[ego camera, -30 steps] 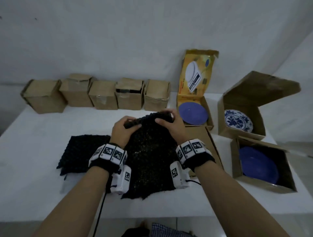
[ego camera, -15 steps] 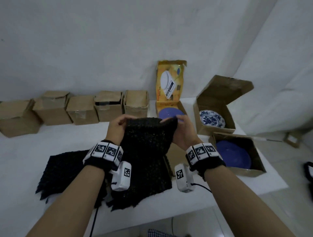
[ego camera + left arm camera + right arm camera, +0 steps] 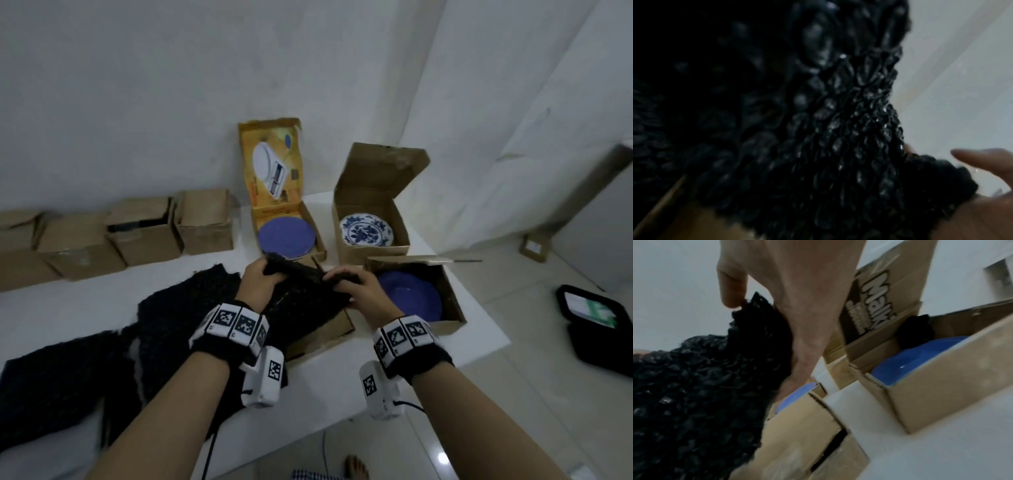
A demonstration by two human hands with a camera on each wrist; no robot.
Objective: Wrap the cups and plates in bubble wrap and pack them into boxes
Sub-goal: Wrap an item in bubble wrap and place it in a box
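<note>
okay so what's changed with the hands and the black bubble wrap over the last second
Both hands, left hand and right hand, have carried the gripped edge of the black bubble wrap rightward, toward the open box holding a blue plate. The grip is unchanged; the plates and boxes appear unmoved, though the camera swung right.

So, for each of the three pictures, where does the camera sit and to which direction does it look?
Head: on the head, looking down at the table; both forearms, left hand, right hand.
Left wrist: along the left hand into the black bubble wrap; a fingertip shows.
Right wrist: along the right hand toward the open boxes; palm and thumb show.
All share the bubble wrap.
</note>
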